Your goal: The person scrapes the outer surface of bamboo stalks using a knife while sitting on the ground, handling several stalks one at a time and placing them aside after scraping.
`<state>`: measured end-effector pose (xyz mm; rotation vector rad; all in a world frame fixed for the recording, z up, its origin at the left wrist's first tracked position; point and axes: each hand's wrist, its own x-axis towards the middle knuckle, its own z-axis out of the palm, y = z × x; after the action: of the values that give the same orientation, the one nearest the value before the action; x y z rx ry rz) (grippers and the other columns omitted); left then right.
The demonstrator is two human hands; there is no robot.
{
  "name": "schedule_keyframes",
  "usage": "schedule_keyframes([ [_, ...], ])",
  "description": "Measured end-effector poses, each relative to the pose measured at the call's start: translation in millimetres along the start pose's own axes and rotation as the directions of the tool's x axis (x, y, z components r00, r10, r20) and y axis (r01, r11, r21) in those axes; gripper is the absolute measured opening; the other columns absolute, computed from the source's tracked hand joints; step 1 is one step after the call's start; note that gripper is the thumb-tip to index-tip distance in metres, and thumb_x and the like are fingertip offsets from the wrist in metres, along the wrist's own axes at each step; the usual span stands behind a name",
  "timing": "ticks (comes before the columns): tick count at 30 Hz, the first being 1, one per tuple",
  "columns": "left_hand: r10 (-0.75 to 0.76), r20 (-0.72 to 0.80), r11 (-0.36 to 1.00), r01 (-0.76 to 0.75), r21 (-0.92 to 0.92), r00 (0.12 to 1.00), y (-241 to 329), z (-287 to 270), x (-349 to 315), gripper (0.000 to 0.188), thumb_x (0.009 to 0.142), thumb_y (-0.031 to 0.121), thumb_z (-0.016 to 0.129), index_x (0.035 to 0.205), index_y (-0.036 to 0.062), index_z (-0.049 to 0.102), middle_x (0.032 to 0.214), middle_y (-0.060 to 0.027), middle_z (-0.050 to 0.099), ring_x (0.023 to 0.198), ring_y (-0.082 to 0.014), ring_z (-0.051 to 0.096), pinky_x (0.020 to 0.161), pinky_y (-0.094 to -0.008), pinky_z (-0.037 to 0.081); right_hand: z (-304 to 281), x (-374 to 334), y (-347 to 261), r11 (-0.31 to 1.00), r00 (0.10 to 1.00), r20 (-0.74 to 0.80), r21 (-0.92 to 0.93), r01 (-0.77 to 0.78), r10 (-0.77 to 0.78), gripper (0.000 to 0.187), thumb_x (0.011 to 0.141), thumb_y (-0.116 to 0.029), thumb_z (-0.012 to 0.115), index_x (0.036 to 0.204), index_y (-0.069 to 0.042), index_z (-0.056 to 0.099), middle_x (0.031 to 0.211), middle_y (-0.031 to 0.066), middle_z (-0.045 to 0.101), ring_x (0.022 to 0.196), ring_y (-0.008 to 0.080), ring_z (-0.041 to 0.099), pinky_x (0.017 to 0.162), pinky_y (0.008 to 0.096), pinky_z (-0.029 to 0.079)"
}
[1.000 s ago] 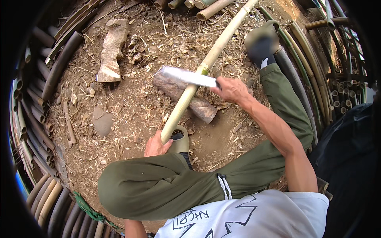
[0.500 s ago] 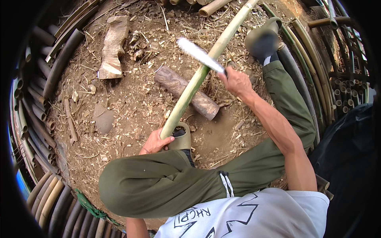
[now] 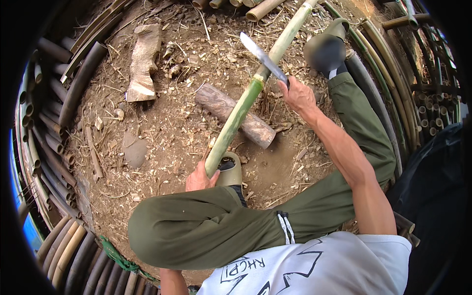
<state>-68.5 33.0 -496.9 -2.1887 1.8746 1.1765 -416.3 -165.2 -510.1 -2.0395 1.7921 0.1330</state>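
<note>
A long green bamboo pole point(image 3: 240, 110) slants from near my left foot up to the far side, resting across a short log point(image 3: 258, 129) on the ground. My left hand point(image 3: 199, 178) is closed round the pole's near end, beside my shoe. In my right hand point(image 3: 299, 98) is a large knife point(image 3: 263, 56), gripped by its dark handle. Its broad pale blade lies across the pole just beyond a node, the tip pointing far left. Around that node the pole looks scraped pale, with a greener stretch on the near side.
A rough wood chunk point(image 3: 143, 64) stands at the far left on dirt strewn with chips. A flat stone point(image 3: 134, 150) lies left of my hand. Stacked bamboo point(image 3: 78, 83) lines the left side, more poles point(image 3: 388, 83) the right. A black sheet point(image 3: 432, 182) hangs at right.
The knife has swung slightly right and farther up the pole, its blade now sharp instead of blurred. The pole has turned, showing its node and green skin. My left hand still holds its end.
</note>
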Motion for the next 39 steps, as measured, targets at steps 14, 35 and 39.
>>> schedule_keyframes([
  [14, 0.034, 0.26, 0.906, 0.08, -0.415, 0.965, -13.4, -18.0, 10.0, 0.053, 0.084, 0.031, 0.073, 0.124, 0.0015, 0.057, 0.089, -0.0253, 0.07, 0.087, -0.0458, 0.068, 0.077, -0.0512, 0.051, 5.1, -6.7, 2.6, 0.935, 0.94, 0.144, -0.136, 0.329, -0.31, 0.054, 0.098, -0.06, 0.047, 0.091, -0.007, 0.055, 0.078, 0.013, 0.065, 0.066, 0.0288, 0.066, 0.055, 0.0407, 0.055],
  [35, -0.096, -0.001, 0.995, 0.096, 0.014, 0.995, -28.8, 8.9, -14.6, 0.042, 0.079, 0.026, 0.072, 0.115, 0.0124, 0.055, 0.083, -0.0241, 0.068, 0.081, -0.0486, 0.065, 0.071, -0.0565, 0.05, 0.5, -12.5, -9.1, 0.998, 0.998, 0.056, 0.052, 0.022, -0.025, 0.055, 0.1, -0.059, 0.043, 0.091, -0.006, 0.054, 0.077, 0.0142, 0.067, 0.059, 0.0271, 0.065, 0.054, 0.0417, 0.054],
  [39, -0.11, 0.054, 0.988, 0.115, -0.106, 0.993, -22.2, 4.1, -10.5, 0.037, 0.079, 0.024, 0.07, 0.111, 0.0095, 0.057, 0.084, -0.0251, 0.068, 0.082, -0.0486, 0.065, 0.071, -0.0541, 0.05, -4.5, -13.2, -11.3, 0.952, 0.955, 0.037, -0.077, 0.297, -0.295, 0.051, 0.099, -0.054, 0.049, 0.09, -0.004, 0.054, 0.076, 0.0152, 0.067, 0.059, 0.0279, 0.064, 0.054, 0.0387, 0.053],
])
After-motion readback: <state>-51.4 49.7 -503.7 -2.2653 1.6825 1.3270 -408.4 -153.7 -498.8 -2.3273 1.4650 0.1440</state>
